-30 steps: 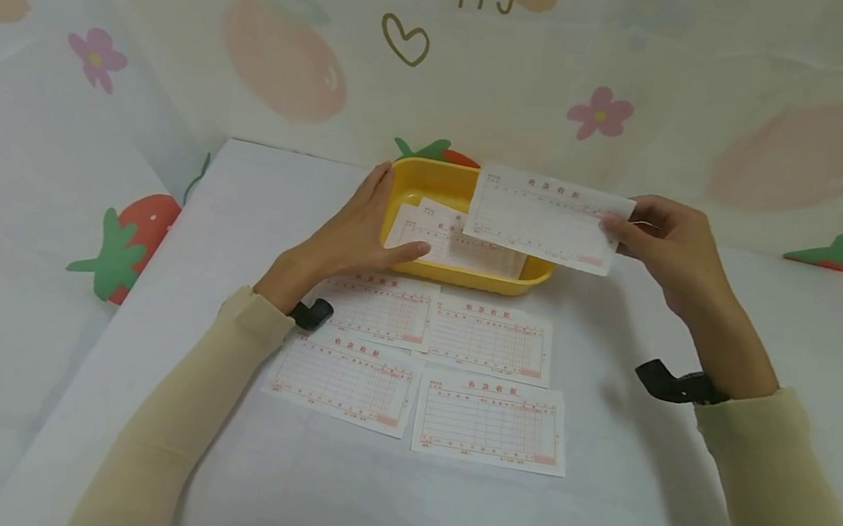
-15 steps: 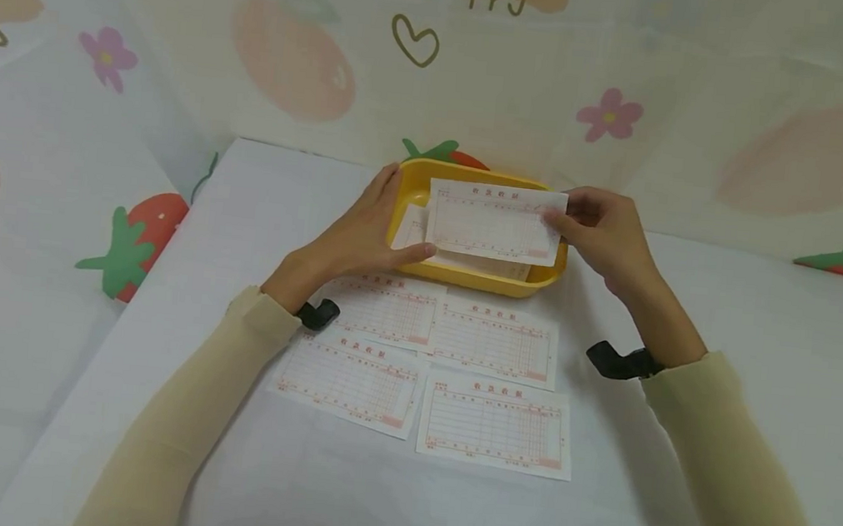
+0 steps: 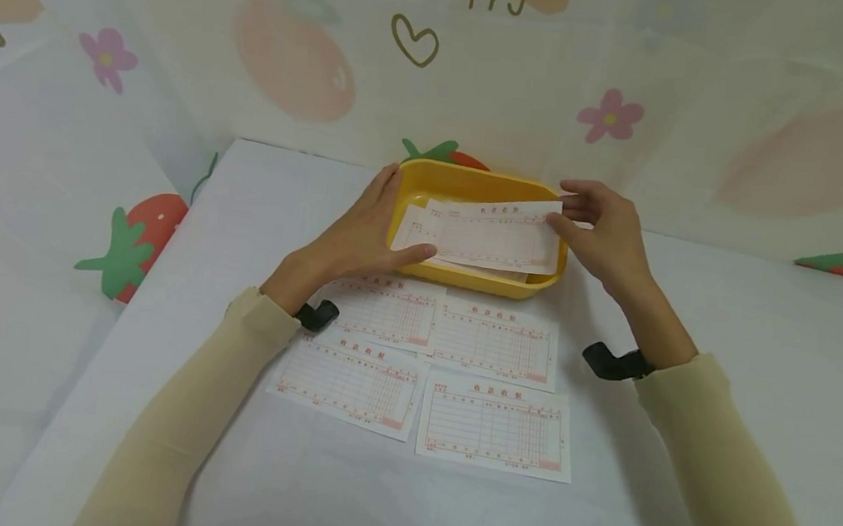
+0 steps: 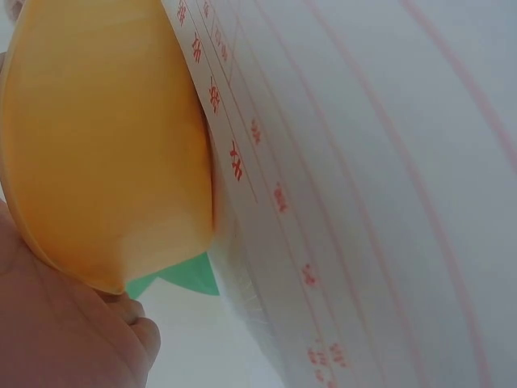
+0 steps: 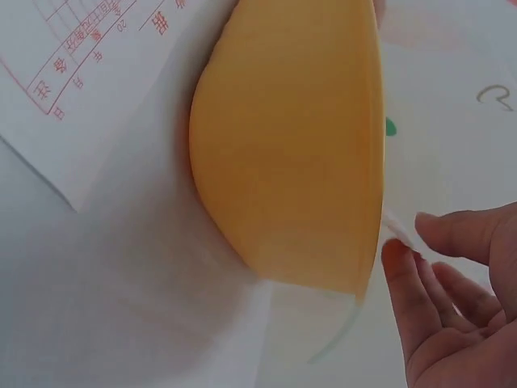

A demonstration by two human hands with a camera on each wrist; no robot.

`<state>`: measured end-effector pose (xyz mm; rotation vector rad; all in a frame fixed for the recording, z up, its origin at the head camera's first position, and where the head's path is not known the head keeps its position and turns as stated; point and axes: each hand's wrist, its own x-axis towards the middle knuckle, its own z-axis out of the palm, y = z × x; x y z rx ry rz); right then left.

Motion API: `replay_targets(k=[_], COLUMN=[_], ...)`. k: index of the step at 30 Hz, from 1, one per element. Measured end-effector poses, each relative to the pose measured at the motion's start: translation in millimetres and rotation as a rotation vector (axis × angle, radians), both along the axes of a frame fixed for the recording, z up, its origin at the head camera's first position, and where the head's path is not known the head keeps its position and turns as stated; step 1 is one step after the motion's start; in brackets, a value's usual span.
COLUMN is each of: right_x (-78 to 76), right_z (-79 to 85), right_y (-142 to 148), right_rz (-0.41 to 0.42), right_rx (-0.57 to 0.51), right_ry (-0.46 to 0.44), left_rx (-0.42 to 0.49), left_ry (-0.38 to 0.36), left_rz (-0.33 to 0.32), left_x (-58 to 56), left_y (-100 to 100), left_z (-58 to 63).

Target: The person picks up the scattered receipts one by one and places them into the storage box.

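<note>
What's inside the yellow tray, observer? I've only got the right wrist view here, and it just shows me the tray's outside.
Observer: In the tray, the head view shows a red-printed top slip overlapping a lower slip.
Operator: I see part of one slip on the table. Is it alone there?
Observer: No, four slips lie in front of the tray, in two rows of two.
Operator: And where's the left hand?
Observer: The left hand is at the tray's left end, its thumb reaching over the front rim.
</note>
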<state>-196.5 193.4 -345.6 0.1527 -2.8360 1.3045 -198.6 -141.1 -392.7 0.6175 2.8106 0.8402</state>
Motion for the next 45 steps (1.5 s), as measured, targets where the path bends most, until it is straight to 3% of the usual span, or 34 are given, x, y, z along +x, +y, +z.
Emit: replay_targets(k=[6, 18, 30, 45], right_x=[2.7, 35.9, 71.5, 103.3], right_z=[-4.0, -7.2, -18.0, -31.2], right_y=[8, 29, 38, 31], right_rz=[-0.048, -0.036, 0.020, 0.065], right_rx=[-0.037, 0.015, 0.030, 0.093], right_ry=[0.111, 0.145, 0.131, 0.087], left_rx=[-0.006, -0.003, -0.012, -0.011], left_ry=[-0.010, -0.005, 0.001, -0.006], left_rz=[0.001, 0.011, 0.003, 0.005], left_x=[1.2, 1.9, 2.4, 0.7], left_y=[0, -1, -1, 1], left_z=[1.1, -1.7, -1.8, -0.1])
